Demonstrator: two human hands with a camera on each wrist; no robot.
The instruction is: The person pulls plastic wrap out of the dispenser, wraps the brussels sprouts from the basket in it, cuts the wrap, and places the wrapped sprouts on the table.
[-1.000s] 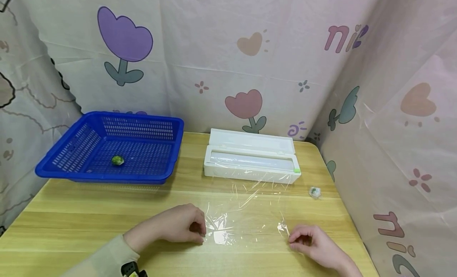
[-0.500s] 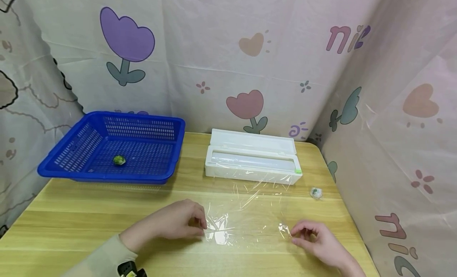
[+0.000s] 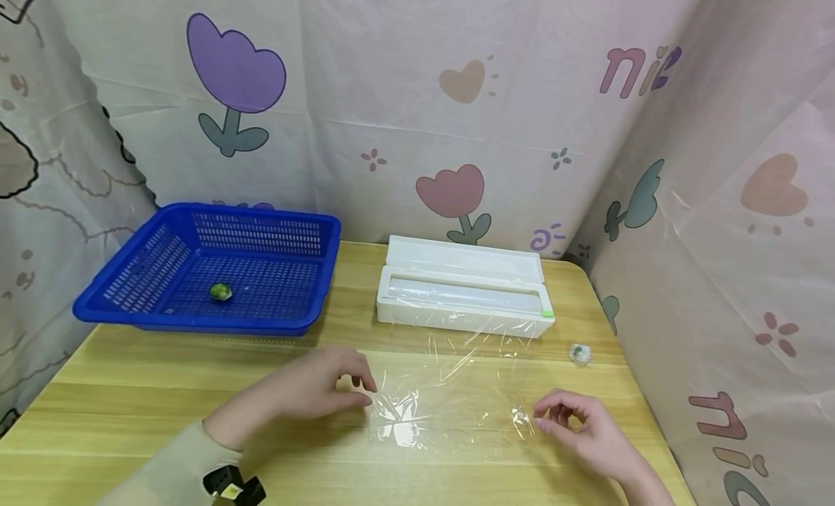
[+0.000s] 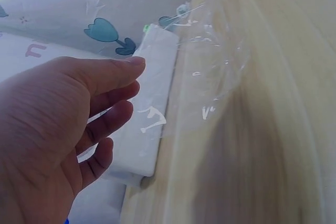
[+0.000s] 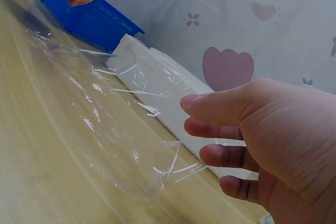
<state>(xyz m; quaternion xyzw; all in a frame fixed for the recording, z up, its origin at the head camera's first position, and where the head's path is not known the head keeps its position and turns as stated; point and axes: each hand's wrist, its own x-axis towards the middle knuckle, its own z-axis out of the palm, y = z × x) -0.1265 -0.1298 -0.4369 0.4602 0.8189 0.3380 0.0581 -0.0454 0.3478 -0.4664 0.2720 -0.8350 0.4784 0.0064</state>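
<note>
Clear cling film (image 3: 450, 404) runs from the white dispenser box (image 3: 464, 303) down over the wooden table, creased and shiny between my two hands. At its left edge is my left hand (image 3: 326, 386), thumb and fingers parted and loosely bent; the left wrist view shows nothing between the fingers (image 4: 107, 119). By the film's right corner my right hand (image 3: 580, 426) hovers with relaxed fingers. In the right wrist view a gap shows between its thumb and the film. The box lid stands up at the back, and the film roll (image 3: 464, 294) lies inside.
A blue plastic basket (image 3: 222, 323) stands at the back left with one small green wrapped item (image 3: 220, 292) in it. A small film-wrapped piece (image 3: 580, 354) lies right of the box. Printed curtains (image 3: 365, 78) hang behind and to the right of the table.
My left hand has let go of the film edge and drawn up and left, its fingers spreading. The right hand has loosened from the film corner and moved slightly up and right.
</note>
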